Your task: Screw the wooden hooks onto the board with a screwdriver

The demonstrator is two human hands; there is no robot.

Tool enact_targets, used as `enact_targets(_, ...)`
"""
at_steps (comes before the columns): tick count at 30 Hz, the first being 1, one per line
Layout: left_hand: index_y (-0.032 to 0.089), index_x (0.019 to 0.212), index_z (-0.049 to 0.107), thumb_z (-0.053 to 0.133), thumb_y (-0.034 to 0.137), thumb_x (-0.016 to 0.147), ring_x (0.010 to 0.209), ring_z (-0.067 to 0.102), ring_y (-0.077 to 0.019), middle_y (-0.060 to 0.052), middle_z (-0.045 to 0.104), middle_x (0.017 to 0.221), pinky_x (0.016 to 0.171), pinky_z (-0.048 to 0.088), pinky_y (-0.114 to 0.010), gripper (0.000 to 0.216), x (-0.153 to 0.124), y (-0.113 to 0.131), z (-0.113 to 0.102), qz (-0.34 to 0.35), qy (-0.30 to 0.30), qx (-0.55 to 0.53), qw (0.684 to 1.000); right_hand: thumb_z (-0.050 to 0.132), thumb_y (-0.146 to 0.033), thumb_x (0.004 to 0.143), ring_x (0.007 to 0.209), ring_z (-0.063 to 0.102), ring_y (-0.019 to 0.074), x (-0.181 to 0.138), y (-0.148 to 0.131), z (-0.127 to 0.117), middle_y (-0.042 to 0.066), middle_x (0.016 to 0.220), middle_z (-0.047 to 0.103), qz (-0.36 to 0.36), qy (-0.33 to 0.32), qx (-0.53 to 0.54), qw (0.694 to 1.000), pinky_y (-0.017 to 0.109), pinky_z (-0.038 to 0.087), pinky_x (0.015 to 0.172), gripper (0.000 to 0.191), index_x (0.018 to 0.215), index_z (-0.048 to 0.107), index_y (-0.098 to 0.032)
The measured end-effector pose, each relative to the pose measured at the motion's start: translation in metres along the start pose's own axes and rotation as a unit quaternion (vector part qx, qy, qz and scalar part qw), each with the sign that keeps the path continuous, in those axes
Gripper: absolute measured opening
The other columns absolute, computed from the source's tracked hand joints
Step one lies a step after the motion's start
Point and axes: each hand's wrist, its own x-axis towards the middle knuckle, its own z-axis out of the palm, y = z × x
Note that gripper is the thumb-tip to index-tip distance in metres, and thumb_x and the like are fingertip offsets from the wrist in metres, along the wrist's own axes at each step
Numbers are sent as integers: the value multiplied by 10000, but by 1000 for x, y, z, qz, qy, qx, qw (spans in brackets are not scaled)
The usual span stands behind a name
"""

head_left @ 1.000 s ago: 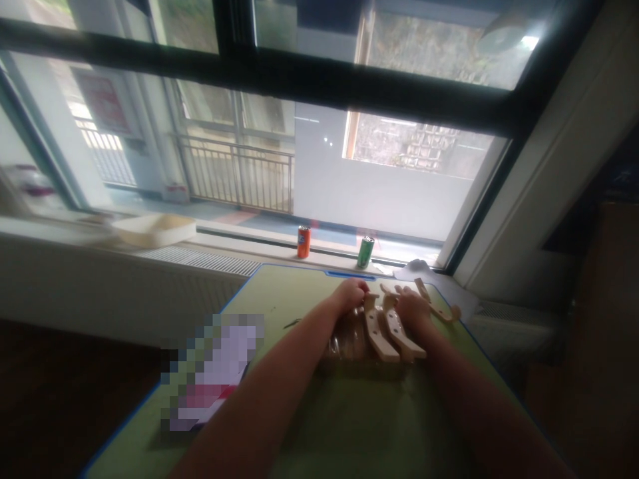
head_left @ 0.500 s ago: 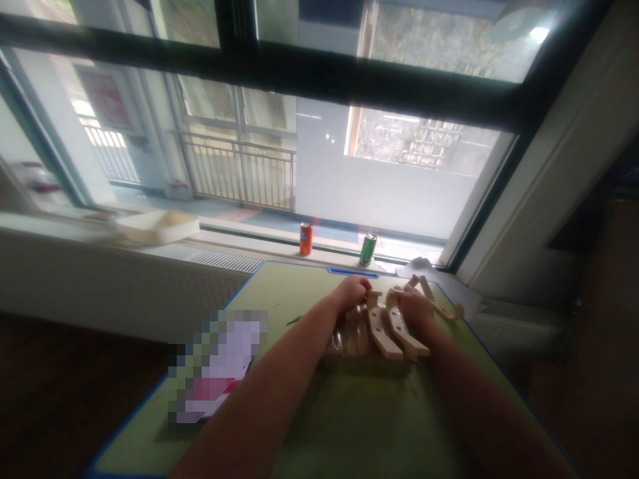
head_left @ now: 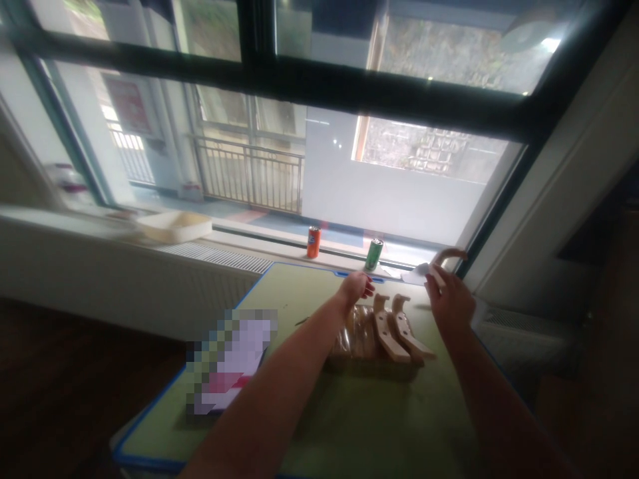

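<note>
My left hand (head_left: pixel 355 287) rests with curled fingers on the far end of a clear bag of wooden parts (head_left: pixel 355 331) on the green table (head_left: pixel 319 412). Two curved wooden pieces (head_left: pixel 399 329) lie side by side on top of that bag. My right hand (head_left: pixel 449 303) is raised off the table to the right of them and grips another curved wooden piece (head_left: pixel 446 261), whose hooked end sticks up above my fingers.
An orange can (head_left: pixel 313 241) and a green can (head_left: pixel 374 254) stand on the window sill behind the table. A white tray (head_left: pixel 174 226) sits on the sill at left. A blurred-out flat object (head_left: pixel 232 362) lies on the table's left side. White paper (head_left: pixel 413 274) is at the far right corner.
My right hand has lifted a curved wooden piece off the table and moved up and to the right. My left hand has shifted slightly back along the bag. The view has moved a little.
</note>
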Motion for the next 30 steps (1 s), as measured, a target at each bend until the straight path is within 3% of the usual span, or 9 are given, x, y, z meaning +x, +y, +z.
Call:
enact_targets(4,114,960,553,330,506,865,731,620,-137,-118,650,970,657,480,-264,461,-8,13,-8,-6,13,-62,998,509,-242,849,837,583,169,12,-29,-41,75,981,665,-168,-12,104,980,266,423,696,332,1160,616,-194)
enact_targets(6,127,1005,563,328,621,827,812,629,-159,-122,638,1045,710,491,-287,575,-18,26,-14,0,-19,-105,994,549,-220,803,772,585,158,13,-44,-61,36,942,668,-219,-78,121,965,264,417,628,358,1153,618,-256)
enact_targets(7,134,1029,571,352,653,803,846,629,-173,-124,629,1074,733,493,-304,607,-24,34,-17,4,-66,-138,988,569,-221,782,771,588,160,12,-52,-69,25,935,668,-237,-120,121,956,265,412,610,375,1151,618,-269)
enact_targets(10,150,1078,585,434,649,777,867,630,-192,-128,615,1107,782,497,-354,602,-48,55,-23,20,-200,-197,960,599,-215,747,778,595,173,10,-70,-87,23,949,668,-258,-205,127,936,280,412,616,418,1161,609,-270)
enact_targets(13,140,1054,602,591,472,770,827,639,-173,-121,630,1064,779,508,-334,437,-69,63,-22,51,-205,-177,961,575,-195,776,827,598,188,10,-87,-98,27,996,666,-265,-242,140,923,294,420,655,411,1175,599,-291)
enact_targets(17,118,1019,596,666,250,737,767,651,-160,-128,644,1027,724,537,-310,319,-86,53,-26,91,-103,-151,979,535,-188,812,793,612,177,17,-103,-110,19,986,672,-270,-284,164,905,279,428,634,388,1169,599,-323)
enact_targets(21,156,1064,549,651,176,728,780,650,-163,-84,635,971,701,570,-352,352,-89,33,-38,127,67,-167,975,556,-317,807,701,607,147,33,-80,-109,5,879,684,-210,-274,203,916,261,429,614,337,1138,616,-299)
enact_targets(25,147,922,521,615,182,739,731,638,-128,-25,582,842,665,582,-335,208,-83,12,-45,144,266,-149,942,520,-395,826,610,568,121,33,-35,-78,3,773,667,-69,-198,214,954,244,418,594,277,1001,660,-232)
enact_targets(30,149,803,455,616,205,719,682,626,-122,2,531,763,641,559,-295,190,-81,-5,-45,130,337,-96,927,461,-387,848,650,574,141,-7,0,-26,38,773,664,23,-133,187,973,249,416,637,286,879,664,-187)
